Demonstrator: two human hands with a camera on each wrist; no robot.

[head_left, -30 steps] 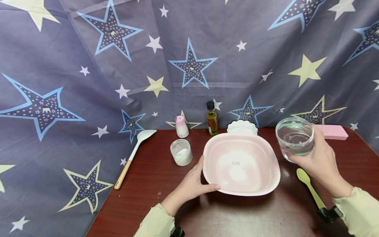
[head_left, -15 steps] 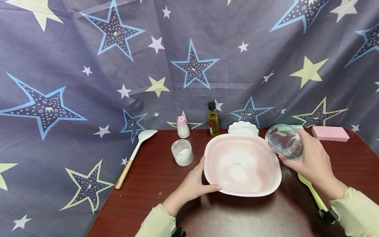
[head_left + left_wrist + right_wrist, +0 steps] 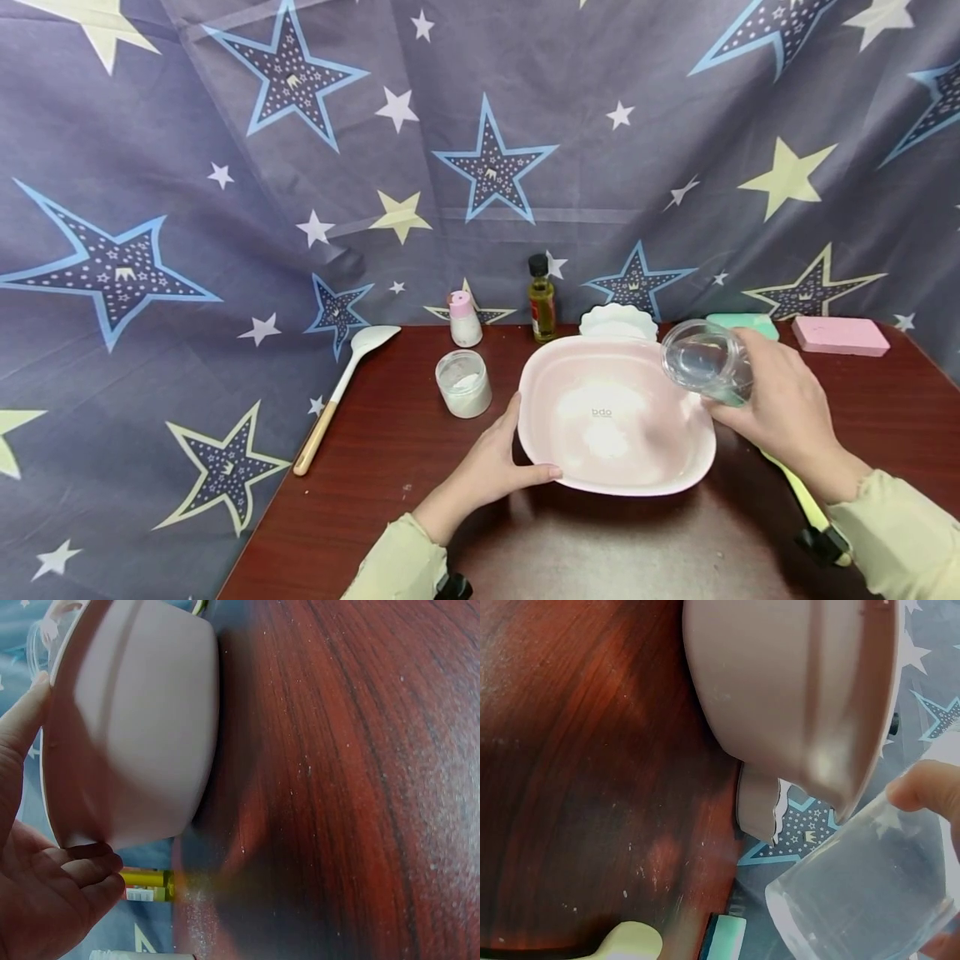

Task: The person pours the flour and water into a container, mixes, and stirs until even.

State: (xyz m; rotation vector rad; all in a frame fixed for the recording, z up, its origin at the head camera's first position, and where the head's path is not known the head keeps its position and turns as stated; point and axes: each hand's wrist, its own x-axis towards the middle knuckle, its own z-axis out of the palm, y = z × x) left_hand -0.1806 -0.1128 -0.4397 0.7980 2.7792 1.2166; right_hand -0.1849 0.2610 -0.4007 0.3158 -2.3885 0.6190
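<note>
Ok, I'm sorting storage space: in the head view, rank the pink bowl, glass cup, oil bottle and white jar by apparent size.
1. Pink bowl, clearly largest.
2. Glass cup, though it is held up nearer the camera.
3. White jar and oil bottle: look alike; the bottle stands farther back, so unranked.

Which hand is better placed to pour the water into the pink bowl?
The right hand: it already holds the glass tilted over the pink bowl. The left hand grips the bowl's near rim, probably steadying it.
</note>
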